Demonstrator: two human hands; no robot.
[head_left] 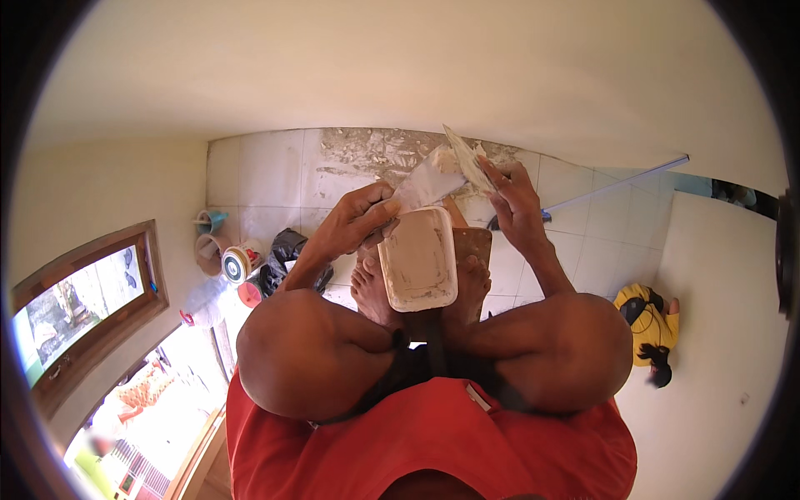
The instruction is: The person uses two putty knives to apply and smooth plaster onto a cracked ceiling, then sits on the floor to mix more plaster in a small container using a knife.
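Observation:
My left hand (360,220) is closed on a flat, pale, translucent spreader (425,185), thumb on top, beside the far left corner of a white tub. In my right hand (518,204) is a putty scraper (467,158) with a thin, putty-smeared blade, tilted upward. The two blades meet or nearly meet, and a lump of beige putty (447,160) sits where they come together. Between my feet, the rounded rectangular tub (453,258) holds beige putty (417,258) spread over its inside.
A brown board (477,242) lies by my right foot. Dried smears (367,150) mark the tiles along the wall. Leftward are buckets (240,262) and a black bag (287,248). A long pole (617,182) slants at right. Another person in yellow (650,325) is farther right.

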